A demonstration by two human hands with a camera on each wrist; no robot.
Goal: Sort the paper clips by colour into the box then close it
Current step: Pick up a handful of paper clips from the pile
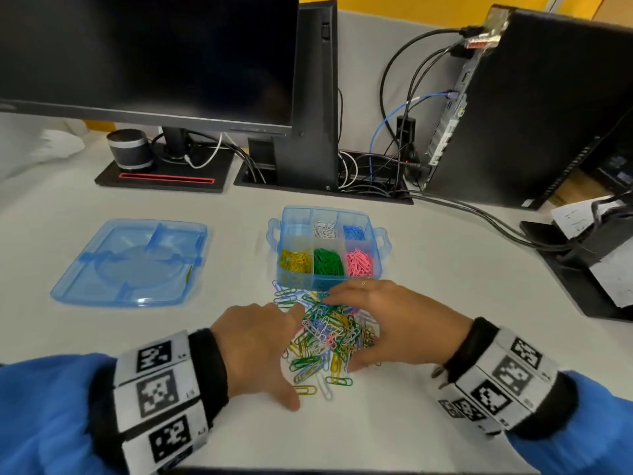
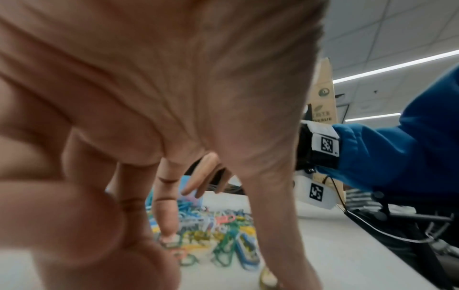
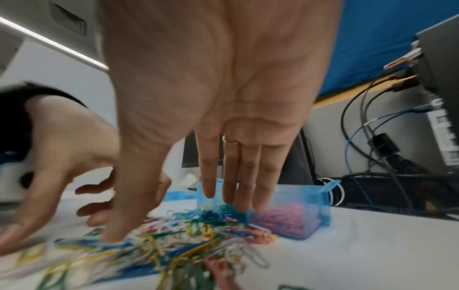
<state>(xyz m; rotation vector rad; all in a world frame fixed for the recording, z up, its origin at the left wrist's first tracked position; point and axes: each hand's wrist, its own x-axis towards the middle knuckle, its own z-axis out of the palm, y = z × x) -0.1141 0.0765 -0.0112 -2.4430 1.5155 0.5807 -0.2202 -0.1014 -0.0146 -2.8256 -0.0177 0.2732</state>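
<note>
A heap of mixed coloured paper clips [image 1: 325, 337] lies on the white table just in front of the clear blue box [image 1: 298, 281]. The box stands open; it holds yellow [image 1: 295, 260], green [image 1: 328, 260] and pink clips [image 1: 359, 260] in its front row, white and blue ones behind. My left hand [image 1: 270, 337] rests at the heap's left edge with fingers spread, its index finger [image 2: 166, 215] touching clips. My right hand [image 1: 387, 320] lies over the heap's right and far side with straight fingers [image 3: 233, 176], thumb down on the clips. Neither hand holds a clip that I can see.
The box's blue lid [image 1: 130, 262] lies flat to the left. Behind are a monitor [image 1: 147, 56] on its base, a small speaker [image 1: 130, 147], a cable tray and a black computer [image 1: 534, 108] with cables trailing to the right.
</note>
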